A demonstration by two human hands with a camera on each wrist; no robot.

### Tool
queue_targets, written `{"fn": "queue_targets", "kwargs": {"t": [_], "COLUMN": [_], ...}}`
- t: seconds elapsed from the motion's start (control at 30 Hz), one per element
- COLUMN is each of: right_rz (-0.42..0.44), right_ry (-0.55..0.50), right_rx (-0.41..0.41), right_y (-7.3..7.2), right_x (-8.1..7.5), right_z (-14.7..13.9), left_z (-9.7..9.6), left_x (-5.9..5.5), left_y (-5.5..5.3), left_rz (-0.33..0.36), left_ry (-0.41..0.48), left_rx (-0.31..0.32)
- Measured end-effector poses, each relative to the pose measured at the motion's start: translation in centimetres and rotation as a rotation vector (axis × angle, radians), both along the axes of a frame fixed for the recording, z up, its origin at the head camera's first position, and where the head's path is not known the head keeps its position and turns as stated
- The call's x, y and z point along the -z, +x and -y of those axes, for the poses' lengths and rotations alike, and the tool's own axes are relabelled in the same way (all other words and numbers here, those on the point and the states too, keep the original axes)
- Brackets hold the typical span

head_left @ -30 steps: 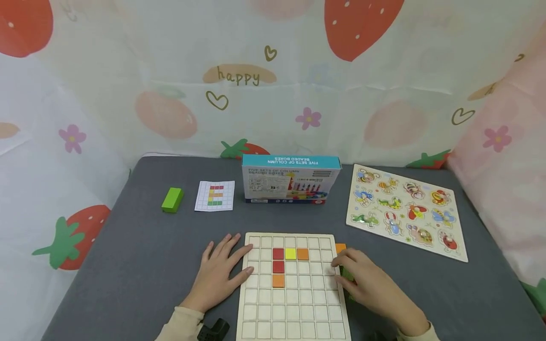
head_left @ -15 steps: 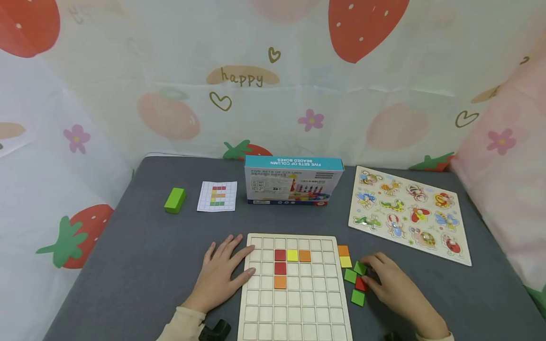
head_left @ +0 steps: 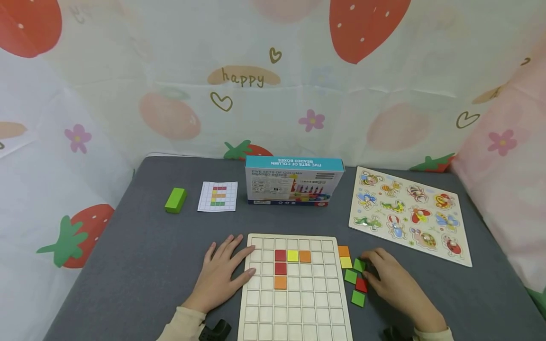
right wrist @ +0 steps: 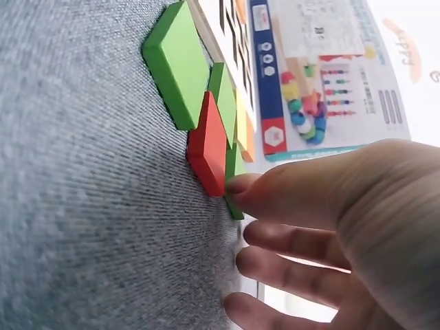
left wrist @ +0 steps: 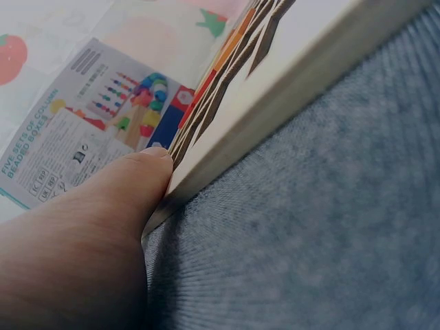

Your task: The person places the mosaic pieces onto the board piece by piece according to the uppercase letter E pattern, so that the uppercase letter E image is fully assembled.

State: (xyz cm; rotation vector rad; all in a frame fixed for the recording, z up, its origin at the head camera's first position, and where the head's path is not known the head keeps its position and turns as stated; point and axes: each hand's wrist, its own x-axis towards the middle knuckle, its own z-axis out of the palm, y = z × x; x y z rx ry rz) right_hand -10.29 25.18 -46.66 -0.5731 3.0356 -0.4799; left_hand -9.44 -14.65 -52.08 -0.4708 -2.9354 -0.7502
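Note:
A pale wooden grid board lies in front, with red, yellow and orange square tiles in several of its cells. My left hand rests with spread fingers at its left edge; in the left wrist view the thumb touches the rim. Right of the board lie loose tiles: orange, yellow, a red tile and several green ones. My right hand is beside them, thumb and index fingertips at the right side of the upper green tile. In the right wrist view its thumb meets that tile's edge; no grip around it shows.
Behind the board stands a cardboard box. A card with a coloured grid pattern and a green block lie to its left. An insect puzzle board lies at right. The grey table meets a printed cloth backdrop.
My right hand has moved right, off the board's right edge, uncovering the loose tiles. The upper green tile has shifted slightly. My left hand stays on the board; the head view has shifted slightly.

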Motion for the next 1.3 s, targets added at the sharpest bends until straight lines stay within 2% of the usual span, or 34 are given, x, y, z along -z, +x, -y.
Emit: {"fn": "queue_targets", "kwargs": {"t": [0.2,0.37,0.67,0.8,0.93,1.17,1.3], "right_rz": [-0.018,-0.019,-0.087,-0.072,-0.065,-0.109,-0.077], "right_ry": [0.037,0.023,-0.036,-0.071,-0.110,-0.118,-0.116], "right_rx": [-0.019,-0.013,-0.025,-0.083,-0.176,-0.314,-0.359], "right_y": [0.0,-0.1,-0.2,-0.2,0.0,0.0,0.2], "right_x": [0.3,0.4,-0.9,-1.5,-1.8,-1.2,-0.9], "right_z": [0.2,0.2,0.8,1.9,3.3,5.5,6.7], "left_z": [0.0,-0.1,-0.2,-0.1,0.0,0.0,0.0], "left_x": [0.0,0.0,-0.2,-0.3,-0.3,-0.3,-0.3], "left_y": [0.0,0.0,0.1,0.1,0.1,0.1,0.1], "left_rz": [-0.002,-0.007,-0.013,0.000,0.000,0.003,0.006], "left_ry": [0.001,0.001,0.014,0.011,0.008,0.014,0.013], "left_rx": [-0.001,0.001,0.004,0.003,0.002,0.006,0.005]}}
